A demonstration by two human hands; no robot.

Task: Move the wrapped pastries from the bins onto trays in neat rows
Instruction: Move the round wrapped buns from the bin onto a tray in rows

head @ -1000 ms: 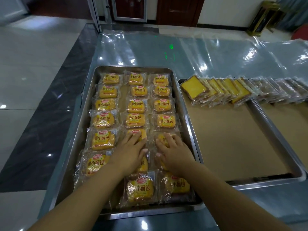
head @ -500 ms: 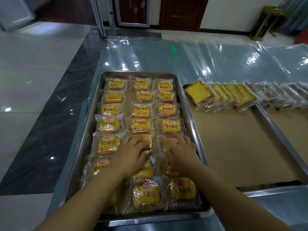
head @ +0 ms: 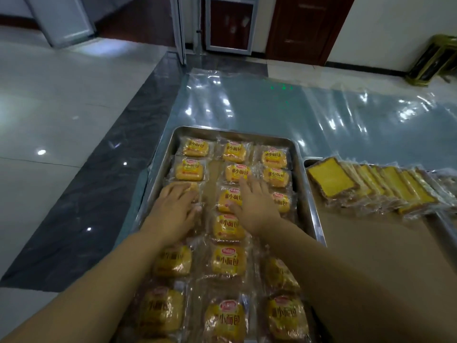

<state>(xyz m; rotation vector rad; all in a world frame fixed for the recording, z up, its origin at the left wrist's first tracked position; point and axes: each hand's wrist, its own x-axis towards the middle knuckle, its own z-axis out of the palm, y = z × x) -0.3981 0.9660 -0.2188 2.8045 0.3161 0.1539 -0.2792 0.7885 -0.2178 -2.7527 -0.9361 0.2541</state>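
Closest in, two bare forearms reach from the bottom edge over a metal tray (head: 310,194) filled with wrapped buns (head: 228,260), yellow rounds in clear packets with red and yellow labels, laid in three columns that run away from the person. The nearest packets are blurred, and their wrappers overlap a little at the edges. Further along, the left hand (head: 173,210) lies flat on the left column, its fingers straight and together over the bun in the third row from the far end, gripping nothing. The right hand (head: 256,206) is spread palm down over the middle column, with its fingers straight and fanned and the fingertips reaching the second bun from the far end; it holds nothing either, though whether it presses down or only rests on the wrappers is hard to tell. Beyond both hands the last two rows sit in fairly even lines close to the tray's far wall, with a strip of bare tray between the left and middle columns. Just to the right stands a second tray (head: 307,162) lined with brown paper (head: 371,256), and along its far end runs one overlapping row of wrapped cake slices (head: 331,177), leaning like fallen dominoes. Both trays rest on a table under a glossy plastic sheet (head: 247,102). Past the table lie a pale tiled floor (head: 61,107) with a dark stone strip (head: 99,194), a brown door (head: 304,28) and a gold stand (head: 435,60).
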